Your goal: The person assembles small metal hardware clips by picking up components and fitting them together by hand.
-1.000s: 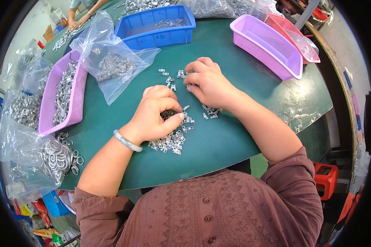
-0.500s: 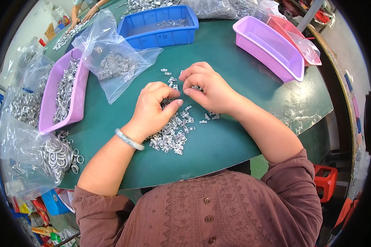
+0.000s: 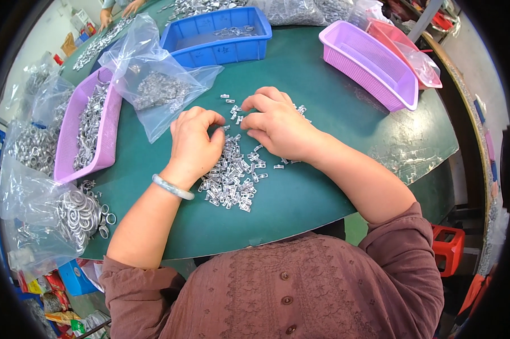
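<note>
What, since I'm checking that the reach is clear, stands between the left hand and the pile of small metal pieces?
Nothing visible: the left hand is close beside the pile of small metal pieces, at its upper left; whether they touch, I cannot tell.

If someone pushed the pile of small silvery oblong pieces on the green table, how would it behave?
The pile would probably spread apart, since its pieces lie loose. Single pieces would likely slide rather than roll, given their oblong shape. Their metallic look suggests stiffness.
</note>
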`<state>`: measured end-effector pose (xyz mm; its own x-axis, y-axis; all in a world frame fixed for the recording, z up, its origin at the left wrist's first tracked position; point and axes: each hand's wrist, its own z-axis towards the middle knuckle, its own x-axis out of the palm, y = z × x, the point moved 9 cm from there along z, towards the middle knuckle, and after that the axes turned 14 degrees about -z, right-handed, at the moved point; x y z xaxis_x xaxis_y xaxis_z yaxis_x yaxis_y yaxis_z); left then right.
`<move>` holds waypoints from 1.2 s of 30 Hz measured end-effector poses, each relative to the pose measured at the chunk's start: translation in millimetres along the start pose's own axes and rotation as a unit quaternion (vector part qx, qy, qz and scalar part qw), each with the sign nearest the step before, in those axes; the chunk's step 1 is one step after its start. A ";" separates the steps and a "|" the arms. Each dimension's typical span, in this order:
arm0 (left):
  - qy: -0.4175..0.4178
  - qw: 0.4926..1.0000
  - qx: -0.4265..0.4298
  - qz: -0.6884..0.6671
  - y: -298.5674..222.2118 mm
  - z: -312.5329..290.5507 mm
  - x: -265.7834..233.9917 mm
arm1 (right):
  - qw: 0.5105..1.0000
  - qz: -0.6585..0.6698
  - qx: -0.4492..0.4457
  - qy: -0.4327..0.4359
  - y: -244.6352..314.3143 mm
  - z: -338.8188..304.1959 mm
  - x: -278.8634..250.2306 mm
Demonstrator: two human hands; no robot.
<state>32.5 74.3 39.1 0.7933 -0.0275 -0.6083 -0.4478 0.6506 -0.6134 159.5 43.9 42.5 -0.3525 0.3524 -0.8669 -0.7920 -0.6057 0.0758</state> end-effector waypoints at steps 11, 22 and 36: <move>0.064 0.993 -0.100 -0.005 24.1 1.7 11.7 | 1.000 0.009 0.003 -0.007 -2.3 -0.9 0.6; 0.095 0.973 -0.082 -0.194 -0.9 -0.8 18.3 | 0.995 0.072 -0.015 -0.067 1.6 0.8 -18.6; 0.152 0.876 -0.171 -0.424 7.0 -9.3 34.3 | 0.976 0.188 0.028 -0.110 -7.8 -2.4 -32.1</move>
<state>52.7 70.9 9.3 0.7775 -0.6255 0.0658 0.1121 0.0349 -0.9931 178.2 35.6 68.6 -0.7164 0.2616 -0.6468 -0.6105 -0.6837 0.3997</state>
